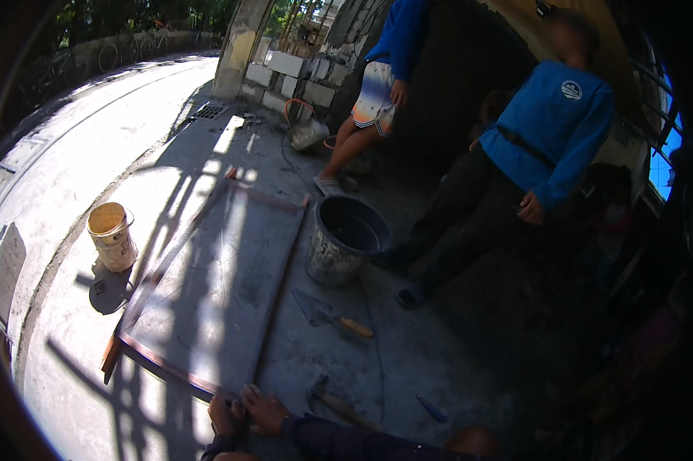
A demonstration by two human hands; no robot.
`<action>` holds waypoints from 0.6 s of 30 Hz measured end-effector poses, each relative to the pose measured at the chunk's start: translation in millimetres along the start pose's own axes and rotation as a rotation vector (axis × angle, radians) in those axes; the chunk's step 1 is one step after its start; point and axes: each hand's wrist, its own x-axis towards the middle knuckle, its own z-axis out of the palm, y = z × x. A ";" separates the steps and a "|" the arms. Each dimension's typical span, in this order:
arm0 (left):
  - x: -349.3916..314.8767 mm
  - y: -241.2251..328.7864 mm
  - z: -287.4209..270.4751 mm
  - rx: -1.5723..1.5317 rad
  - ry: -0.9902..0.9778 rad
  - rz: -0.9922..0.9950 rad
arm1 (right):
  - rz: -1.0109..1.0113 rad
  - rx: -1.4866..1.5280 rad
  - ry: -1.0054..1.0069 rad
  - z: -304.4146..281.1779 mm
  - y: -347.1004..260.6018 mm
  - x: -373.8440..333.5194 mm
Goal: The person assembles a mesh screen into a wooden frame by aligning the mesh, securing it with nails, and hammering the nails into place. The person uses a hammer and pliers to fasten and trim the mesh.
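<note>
A long rectangular frame [170, 369] with raised reddish-brown edges and a grey inner surface lies on the concrete floor in front of me. My left hand [223, 417] is at its near right corner, fingers curled. Right beside it, my right hand [264, 410] is bent over the same corner, fingers drawn in. Something small and dark shows between the two hands, too shaded to name. Close to my right forearm lies a hammer [339, 404]. Farther off, a trowel [327, 311] with a yellowish handle rests flat on the floor.
A dark bucket [327, 257] stands right of the frame, a dirty yellowish pail [116, 250] left of it. A small blue tool [431, 409] lies at the lower right. Two people in blue tops [550, 127] stand beyond, near stacked concrete blocks [288, 64].
</note>
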 end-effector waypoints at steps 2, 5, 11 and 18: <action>7.4 -2.8 -6.9 0.008 -0.125 -0.007 | -0.003 0.002 -0.006 -1.9 -0.1 -1.2; 21.4 -9.4 -17.1 -0.003 -0.340 -0.098 | -0.010 -0.025 -0.026 -3.7 -0.2 -1.9; 47.8 -16.5 -24.1 0.363 -0.419 -0.002 | -0.039 -0.026 0.005 -2.9 0.7 -1.3; 65.5 -1.8 -37.1 0.547 -0.550 -0.026 | -0.023 -0.051 0.035 -4.3 -6.4 -1.1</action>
